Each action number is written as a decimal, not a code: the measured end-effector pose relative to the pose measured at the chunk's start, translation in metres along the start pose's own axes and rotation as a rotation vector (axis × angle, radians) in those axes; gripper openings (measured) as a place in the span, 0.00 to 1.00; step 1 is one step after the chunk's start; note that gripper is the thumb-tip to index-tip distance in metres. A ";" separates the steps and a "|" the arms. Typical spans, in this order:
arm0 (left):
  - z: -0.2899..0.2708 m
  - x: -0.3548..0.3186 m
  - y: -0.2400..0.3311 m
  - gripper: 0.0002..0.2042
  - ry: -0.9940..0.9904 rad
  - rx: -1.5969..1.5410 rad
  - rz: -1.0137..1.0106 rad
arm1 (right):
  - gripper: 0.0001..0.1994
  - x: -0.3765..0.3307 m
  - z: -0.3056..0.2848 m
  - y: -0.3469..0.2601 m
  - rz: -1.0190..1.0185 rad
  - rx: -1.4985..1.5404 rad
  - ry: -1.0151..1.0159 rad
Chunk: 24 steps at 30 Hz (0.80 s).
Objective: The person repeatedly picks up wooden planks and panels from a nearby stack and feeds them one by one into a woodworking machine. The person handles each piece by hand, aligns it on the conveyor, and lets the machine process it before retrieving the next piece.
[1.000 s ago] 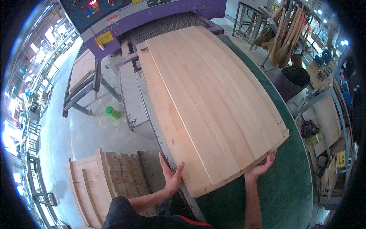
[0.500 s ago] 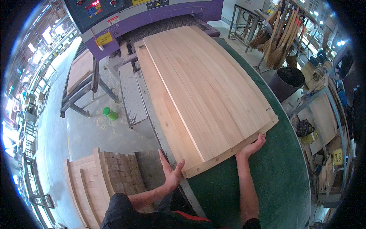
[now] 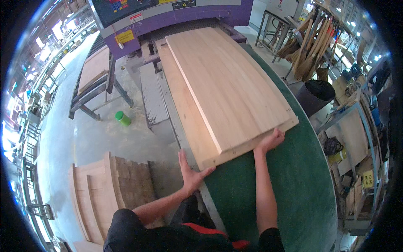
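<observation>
A pale wooden panel lies on a wider, thin base board, whose strip shows along the left and near edges. Both rest on a green conveyor bed, their far end close to a purple machine's opening. My left hand is at the base board's near left corner, thumb against its edge and fingers spread. With fingers curled, my right hand grips the near edge of the base board towards its right side; its fingertips are partly hidden.
The purple machine spans the far side. Stacked wood pieces stand at lower left. Beyond are a metal roller table and a green container on the floor. Brooms and a dark bin are at right.
The panel and base board have slid away from me, toward the machine. Both hands have moved forward with them, and my right hand's fingers are more curled. The view has shifted slightly.
</observation>
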<state>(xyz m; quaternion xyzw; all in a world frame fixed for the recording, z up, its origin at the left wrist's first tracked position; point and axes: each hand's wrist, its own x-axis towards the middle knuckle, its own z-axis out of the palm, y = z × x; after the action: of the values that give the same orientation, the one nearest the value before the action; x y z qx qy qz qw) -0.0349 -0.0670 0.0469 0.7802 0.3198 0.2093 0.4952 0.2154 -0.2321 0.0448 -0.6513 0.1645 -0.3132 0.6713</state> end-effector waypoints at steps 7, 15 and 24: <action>0.004 0.004 -0.007 0.52 0.048 0.085 0.051 | 0.37 -0.025 0.025 -0.006 0.011 -0.168 -0.030; 0.003 0.007 -0.013 0.44 0.084 0.171 0.121 | 0.28 -0.048 0.046 -0.002 -0.084 -0.190 -0.016; 0.007 0.002 -0.004 0.42 0.061 0.130 0.076 | 0.28 -0.030 0.070 0.013 -0.134 -0.261 0.042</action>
<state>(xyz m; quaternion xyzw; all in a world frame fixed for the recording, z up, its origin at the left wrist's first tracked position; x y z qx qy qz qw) -0.0305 -0.0692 0.0406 0.8154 0.3178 0.2307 0.4253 0.2402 -0.1595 0.0336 -0.7359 0.1742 -0.3468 0.5549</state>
